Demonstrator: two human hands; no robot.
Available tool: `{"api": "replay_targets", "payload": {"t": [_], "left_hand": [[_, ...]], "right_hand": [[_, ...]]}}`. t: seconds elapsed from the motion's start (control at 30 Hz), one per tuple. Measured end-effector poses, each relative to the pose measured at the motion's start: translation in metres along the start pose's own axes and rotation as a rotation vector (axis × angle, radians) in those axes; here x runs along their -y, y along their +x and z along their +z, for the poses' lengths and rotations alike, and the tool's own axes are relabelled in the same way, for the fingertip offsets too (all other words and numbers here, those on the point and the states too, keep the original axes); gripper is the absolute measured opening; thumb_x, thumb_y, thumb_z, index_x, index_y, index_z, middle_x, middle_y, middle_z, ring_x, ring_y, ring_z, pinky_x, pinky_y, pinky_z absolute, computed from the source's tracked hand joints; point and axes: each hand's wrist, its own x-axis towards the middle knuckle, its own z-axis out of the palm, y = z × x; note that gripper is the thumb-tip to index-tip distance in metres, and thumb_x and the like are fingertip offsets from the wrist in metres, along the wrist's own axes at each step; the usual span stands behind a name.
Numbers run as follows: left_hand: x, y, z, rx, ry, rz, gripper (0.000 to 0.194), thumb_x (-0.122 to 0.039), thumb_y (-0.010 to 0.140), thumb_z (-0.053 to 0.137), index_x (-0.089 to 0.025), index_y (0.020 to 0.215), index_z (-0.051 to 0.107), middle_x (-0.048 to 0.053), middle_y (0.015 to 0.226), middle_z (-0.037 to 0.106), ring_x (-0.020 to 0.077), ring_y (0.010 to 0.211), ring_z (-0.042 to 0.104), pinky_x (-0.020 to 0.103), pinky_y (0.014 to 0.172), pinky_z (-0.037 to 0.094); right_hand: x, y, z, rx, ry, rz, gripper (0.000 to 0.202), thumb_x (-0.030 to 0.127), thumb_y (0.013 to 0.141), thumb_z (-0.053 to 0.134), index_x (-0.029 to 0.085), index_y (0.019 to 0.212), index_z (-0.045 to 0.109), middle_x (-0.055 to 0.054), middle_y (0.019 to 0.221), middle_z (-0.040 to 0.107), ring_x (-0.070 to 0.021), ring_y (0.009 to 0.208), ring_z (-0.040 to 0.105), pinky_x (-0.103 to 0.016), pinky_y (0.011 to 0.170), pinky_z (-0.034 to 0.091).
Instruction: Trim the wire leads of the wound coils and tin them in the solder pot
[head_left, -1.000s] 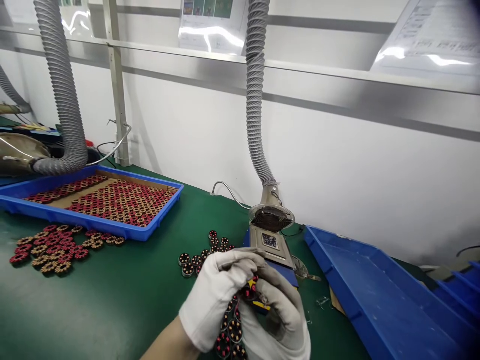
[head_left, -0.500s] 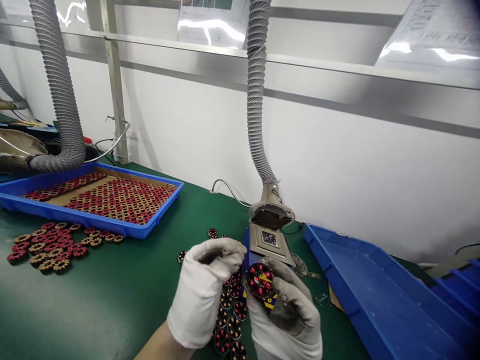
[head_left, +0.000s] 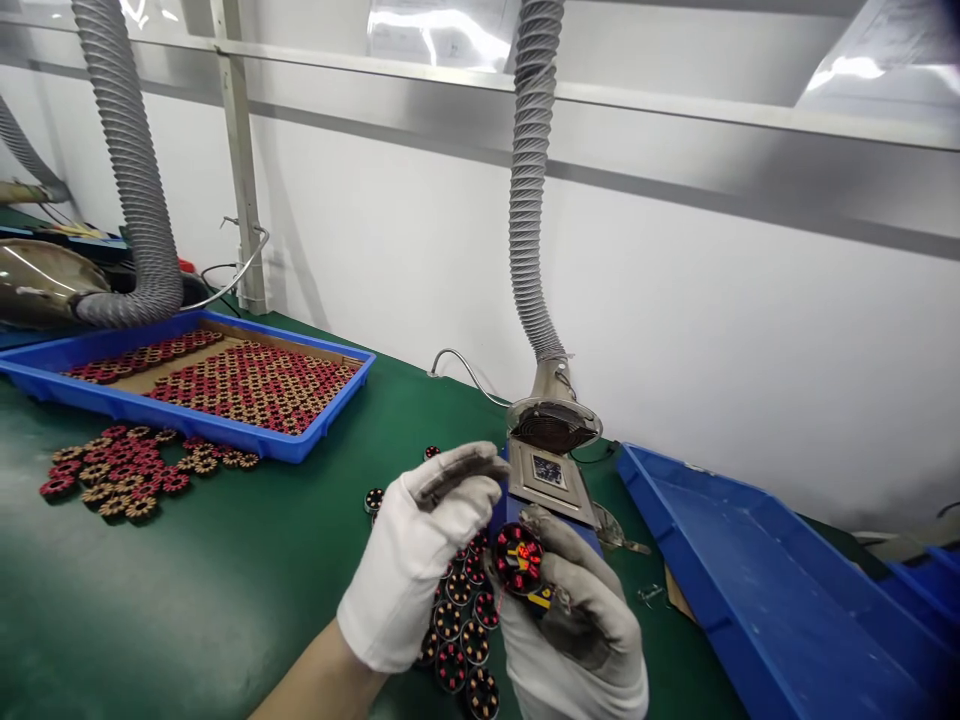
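My right hand, in a white glove with greyed fingers, grips a round black motor stator with red coils, its face turned up toward me. To the left of it, my gloved left hand hovers with fingers partly stretched and a gap above the thumb; I see nothing in it. Under and beside the left hand, several similar round black parts with red or tan segments lie on the green bench. Behind the hands stands a small heating plate on a blue base, partly hidden by my right hand.
A blue tray of red and tan rings stands at the left, with a loose cluster of rings before it. An extraction hose hangs down behind the plate. Another blue tray lies at the right.
My left hand's fingers have straightened and spread somewhat. The right hand still grips the stator, which has turned slightly. The whole view has shifted a little.
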Motion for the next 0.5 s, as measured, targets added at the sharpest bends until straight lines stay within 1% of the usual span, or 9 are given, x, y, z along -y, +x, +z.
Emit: {"api": "replay_targets", "payload": {"t": [0.1, 0.17, 0.2, 0.27, 0.33, 0.37, 0.43, 0.47, 0.5], "left_hand": [[0.001, -0.002, 0.001, 0.048, 0.047, -0.101, 0.022, -0.009, 0.069, 0.064, -0.015, 0.091, 0.065, 0.004, 0.081, 0.067, 0.0107, 0.073, 0.059, 0.015, 0.068, 0.047], [0.004, -0.001, 0.003, 0.022, 0.042, -0.125, 0.019, -0.006, 0.067, 0.064, -0.014, 0.084, 0.066, 0.003, 0.074, 0.067, 0.0088, 0.067, 0.058, 0.014, 0.064, 0.046], [0.004, 0.001, 0.003, -0.003, 0.004, -0.102, 0.017, -0.007, 0.068, 0.064, -0.014, 0.083, 0.066, 0.002, 0.074, 0.067, 0.0086, 0.067, 0.058, 0.014, 0.065, 0.046], [0.002, 0.005, 0.000, -0.080, -0.112, 0.002, 0.016, -0.011, 0.068, 0.066, -0.016, 0.082, 0.065, 0.001, 0.074, 0.067, 0.0097, 0.072, 0.060, 0.015, 0.071, 0.047], [-0.002, 0.006, -0.011, -0.200, -0.158, 0.133, 0.015, -0.016, 0.069, 0.067, -0.020, 0.084, 0.065, 0.000, 0.077, 0.067, 0.0120, 0.079, 0.062, 0.018, 0.077, 0.048], [-0.004, 0.004, -0.020, -0.258, -0.105, 0.171, 0.016, -0.018, 0.070, 0.067, -0.021, 0.085, 0.064, -0.001, 0.079, 0.068, 0.0129, 0.082, 0.062, 0.019, 0.078, 0.048], [-0.004, -0.008, -0.046, -0.307, 0.175, 0.163, 0.018, -0.021, 0.071, 0.067, -0.024, 0.088, 0.064, 0.000, 0.089, 0.068, 0.0135, 0.084, 0.062, 0.017, 0.076, 0.049], [-0.001, -0.019, -0.062, -0.287, 0.383, 0.112, 0.019, -0.023, 0.070, 0.067, -0.025, 0.089, 0.065, 0.000, 0.095, 0.067, 0.0134, 0.084, 0.063, 0.015, 0.075, 0.049], [0.004, -0.033, -0.080, -0.226, 0.611, 0.060, 0.018, -0.026, 0.069, 0.068, -0.026, 0.087, 0.066, 0.000, 0.100, 0.066, 0.0148, 0.085, 0.063, 0.017, 0.076, 0.049]], "right_hand": [[0.000, -0.001, -0.001, 0.017, -0.008, 0.003, 0.053, -0.004, 0.062, 0.064, 0.024, 0.107, 0.054, -0.003, 0.113, 0.055, -0.0176, 0.102, 0.055, -0.034, 0.088, 0.048], [0.001, -0.001, -0.001, 0.021, -0.032, 0.017, 0.053, -0.005, 0.062, 0.064, 0.024, 0.105, 0.054, -0.003, 0.113, 0.055, -0.0175, 0.102, 0.055, -0.034, 0.088, 0.047], [0.002, -0.001, 0.000, 0.020, -0.043, 0.025, 0.053, -0.005, 0.061, 0.064, 0.024, 0.104, 0.054, -0.003, 0.112, 0.056, -0.0172, 0.101, 0.055, -0.033, 0.088, 0.047], [0.004, 0.000, 0.001, 0.010, -0.041, 0.061, 0.051, -0.005, 0.061, 0.064, 0.024, 0.102, 0.054, -0.002, 0.109, 0.057, -0.0166, 0.099, 0.057, -0.031, 0.086, 0.048], [0.005, 0.002, -0.001, -0.011, 0.004, 0.137, 0.048, -0.003, 0.062, 0.065, 0.025, 0.100, 0.054, -0.002, 0.106, 0.059, -0.0159, 0.097, 0.058, -0.028, 0.081, 0.050], [0.004, 0.003, -0.004, -0.028, 0.037, 0.199, 0.046, -0.001, 0.063, 0.065, 0.026, 0.099, 0.054, -0.001, 0.106, 0.059, -0.0156, 0.096, 0.059, -0.026, 0.077, 0.051], [-0.002, 0.007, -0.014, -0.055, 0.089, 0.369, 0.044, 0.003, 0.063, 0.068, 0.027, 0.097, 0.055, -0.001, 0.103, 0.062, -0.0148, 0.092, 0.061, -0.024, 0.072, 0.053], [-0.007, 0.011, -0.022, -0.050, 0.103, 0.468, 0.043, 0.006, 0.062, 0.071, 0.028, 0.096, 0.056, 0.000, 0.099, 0.063, -0.0145, 0.088, 0.062, -0.024, 0.071, 0.053], [-0.015, 0.016, -0.030, -0.029, 0.115, 0.574, 0.042, 0.009, 0.061, 0.073, 0.027, 0.095, 0.058, 0.000, 0.095, 0.065, -0.0144, 0.085, 0.063, -0.024, 0.070, 0.053]]}}
